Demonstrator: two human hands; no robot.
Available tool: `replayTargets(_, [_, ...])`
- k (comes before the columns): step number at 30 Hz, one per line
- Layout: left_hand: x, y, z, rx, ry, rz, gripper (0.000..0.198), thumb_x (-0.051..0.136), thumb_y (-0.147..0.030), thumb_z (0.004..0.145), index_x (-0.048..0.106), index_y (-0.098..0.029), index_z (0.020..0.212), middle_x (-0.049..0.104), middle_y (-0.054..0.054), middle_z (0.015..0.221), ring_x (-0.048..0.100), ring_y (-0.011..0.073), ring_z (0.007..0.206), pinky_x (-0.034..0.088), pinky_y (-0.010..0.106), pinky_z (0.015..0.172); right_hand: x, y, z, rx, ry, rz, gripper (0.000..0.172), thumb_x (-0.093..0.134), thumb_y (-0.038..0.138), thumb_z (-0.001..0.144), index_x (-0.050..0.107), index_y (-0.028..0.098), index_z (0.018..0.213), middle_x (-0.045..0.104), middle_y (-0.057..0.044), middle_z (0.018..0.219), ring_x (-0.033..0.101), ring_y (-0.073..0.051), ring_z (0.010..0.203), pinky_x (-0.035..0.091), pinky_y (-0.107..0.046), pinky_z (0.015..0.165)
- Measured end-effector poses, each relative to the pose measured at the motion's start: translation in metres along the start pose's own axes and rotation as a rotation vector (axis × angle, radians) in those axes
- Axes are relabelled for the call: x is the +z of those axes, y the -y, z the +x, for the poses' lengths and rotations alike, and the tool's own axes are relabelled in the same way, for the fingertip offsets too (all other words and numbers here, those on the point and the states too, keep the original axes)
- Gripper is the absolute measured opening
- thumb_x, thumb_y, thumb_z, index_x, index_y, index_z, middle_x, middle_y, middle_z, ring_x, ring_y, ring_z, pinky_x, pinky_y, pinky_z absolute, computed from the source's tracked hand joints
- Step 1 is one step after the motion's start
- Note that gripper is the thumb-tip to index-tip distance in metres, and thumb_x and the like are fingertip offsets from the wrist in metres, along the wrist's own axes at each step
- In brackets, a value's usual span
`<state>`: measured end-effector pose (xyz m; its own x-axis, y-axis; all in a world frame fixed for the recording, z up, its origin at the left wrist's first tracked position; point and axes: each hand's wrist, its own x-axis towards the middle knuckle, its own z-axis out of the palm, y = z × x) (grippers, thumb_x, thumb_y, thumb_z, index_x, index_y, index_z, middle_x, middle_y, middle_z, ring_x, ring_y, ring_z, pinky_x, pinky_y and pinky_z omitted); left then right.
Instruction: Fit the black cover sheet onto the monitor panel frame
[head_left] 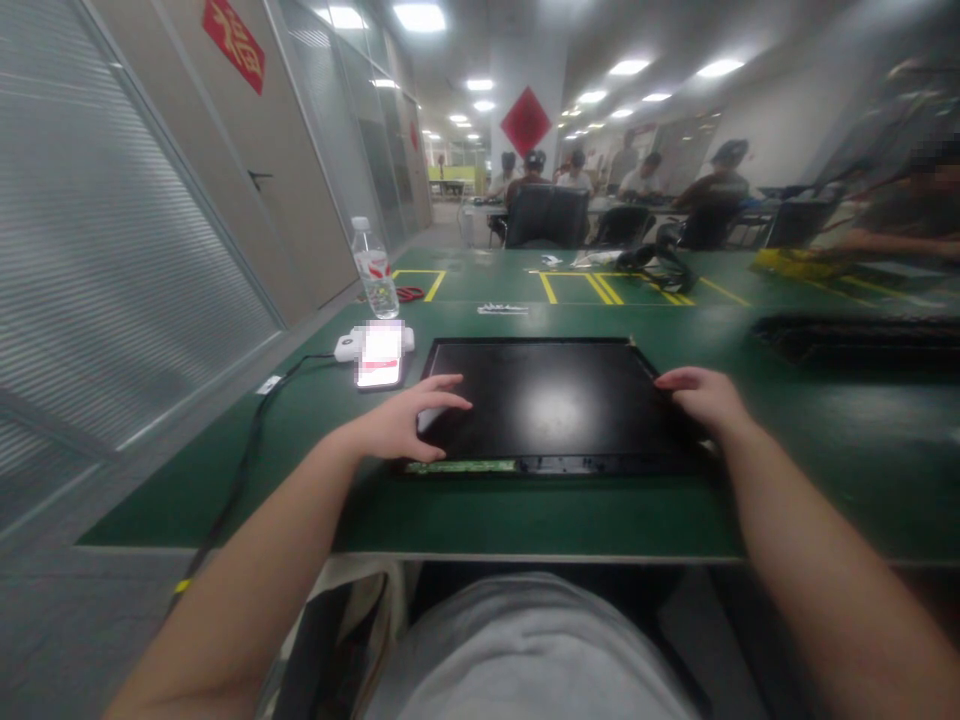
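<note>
A flat black screen panel lies face up on the green table right in front of me. A green circuit strip shows along its near edge. My left hand rests on the panel's near left corner, fingers stretched out flat over the glass. My right hand lies on the panel's right edge, fingers flat and pointing left. Neither hand grips anything.
A lit phone sits left of the panel on a white charger with a black cable running off the table. A water bottle stands behind it. A black keyboard-like tray is at the right. Several people sit at far tables.
</note>
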<state>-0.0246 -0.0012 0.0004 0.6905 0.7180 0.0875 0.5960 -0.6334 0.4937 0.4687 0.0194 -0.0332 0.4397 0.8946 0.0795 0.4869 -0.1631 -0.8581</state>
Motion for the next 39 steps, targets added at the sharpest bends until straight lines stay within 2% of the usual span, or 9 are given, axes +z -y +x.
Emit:
replayTargets(11, [0.000, 0.001, 0.000, 0.002, 0.011, -0.014, 0.064, 0.080, -0.034, 0.074, 0.065, -0.025, 0.135, 0.033, 0.013, 0.169, 0.035, 0.0374, 0.154, 0.030, 0.051, 0.125, 0.001, 0.006, -0.004, 0.011, 0.010, 0.015, 0.040, 0.050, -0.008, 0.053, 0.072, 0.021, 0.070, 0.076, -0.004, 0.082, 0.073, -0.022, 0.091, 0.056, -0.037, 0.095])
replayTargets(18, [-0.001, 0.005, -0.003, -0.053, 0.051, -0.021, 0.070, 0.081, -0.038, 0.075, 0.062, -0.027, 0.142, 0.037, 0.013, 0.168, 0.037, 0.0352, 0.153, 0.032, 0.048, 0.124, 0.002, 0.003, -0.002, 0.005, -0.002, -0.032, 0.039, 0.052, -0.005, 0.054, 0.074, 0.021, 0.074, 0.078, -0.004, 0.084, 0.074, -0.022, 0.091, 0.056, -0.036, 0.095])
replayTargets(24, [-0.006, 0.010, -0.007, -0.113, 0.060, -0.023, 0.079, 0.084, -0.042, 0.073, 0.059, -0.029, 0.146, 0.038, 0.013, 0.168, 0.037, 0.0368, 0.153, 0.033, 0.048, 0.122, 0.000, -0.004, 0.004, -0.022, 0.019, -0.083, 0.040, 0.053, -0.004, 0.056, 0.076, 0.021, 0.078, 0.078, -0.004, 0.087, 0.074, -0.021, 0.092, 0.055, -0.034, 0.095])
replayTargets(28, [-0.006, 0.010, -0.007, -0.111, 0.017, -0.024, 0.078, 0.086, -0.045, 0.070, 0.062, -0.030, 0.143, 0.040, 0.012, 0.167, 0.040, 0.0376, 0.151, 0.035, 0.049, 0.121, 0.000, -0.005, 0.004, -0.029, 0.016, -0.091, 0.039, 0.054, -0.004, 0.057, 0.076, 0.021, 0.077, 0.078, -0.003, 0.085, 0.073, -0.021, 0.089, 0.056, -0.034, 0.093])
replayTargets(30, [-0.005, 0.010, -0.005, -0.103, -0.025, -0.024, 0.071, 0.084, -0.048, 0.072, 0.066, -0.028, 0.138, 0.045, 0.013, 0.163, 0.045, 0.0370, 0.147, 0.037, 0.048, 0.120, 0.000, -0.003, 0.003, -0.012, 0.014, -0.097, 0.040, 0.054, -0.004, 0.057, 0.077, 0.021, 0.078, 0.077, -0.003, 0.085, 0.073, -0.020, 0.087, 0.055, -0.033, 0.092])
replayTargets(32, [-0.002, 0.011, -0.002, -0.105, -0.122, -0.012, 0.059, 0.078, -0.053, 0.077, 0.071, -0.025, 0.129, 0.053, 0.014, 0.155, 0.052, 0.0360, 0.141, 0.040, 0.048, 0.118, 0.000, 0.000, 0.002, -0.002, 0.015, -0.099, 0.041, 0.053, -0.005, 0.058, 0.077, 0.021, 0.078, 0.077, -0.003, 0.085, 0.072, -0.020, 0.087, 0.055, -0.032, 0.091])
replayTargets(35, [0.003, 0.017, 0.004, -0.165, -0.338, 0.047, 0.048, 0.069, -0.054, 0.083, 0.074, -0.021, 0.117, 0.065, 0.015, 0.136, 0.061, 0.0360, 0.127, 0.043, 0.052, 0.114, 0.000, 0.005, -0.001, -0.003, 0.004, -0.101, 0.038, 0.054, -0.004, 0.060, 0.077, 0.021, 0.077, 0.077, -0.003, 0.085, 0.071, -0.019, 0.085, 0.054, -0.030, 0.090])
replayTargets(37, [0.007, 0.021, 0.006, -0.217, -0.389, 0.079, 0.047, 0.066, -0.051, 0.082, 0.074, -0.018, 0.115, 0.068, 0.017, 0.130, 0.063, 0.0370, 0.122, 0.045, 0.054, 0.111, 0.000, 0.007, -0.003, 0.004, -0.019, -0.101, 0.033, 0.056, -0.001, 0.063, 0.077, 0.021, 0.075, 0.077, -0.003, 0.084, 0.071, -0.019, 0.083, 0.054, -0.030, 0.087])
replayTargets(39, [0.011, 0.025, 0.007, -0.277, -0.377, 0.088, 0.052, 0.063, -0.049, 0.083, 0.071, -0.016, 0.122, 0.068, 0.019, 0.131, 0.063, 0.0372, 0.123, 0.046, 0.054, 0.110, 0.000, 0.008, -0.004, 0.007, -0.044, -0.100, 0.027, 0.058, 0.003, 0.066, 0.077, 0.021, 0.074, 0.077, -0.004, 0.083, 0.070, -0.019, 0.082, 0.054, -0.029, 0.084])
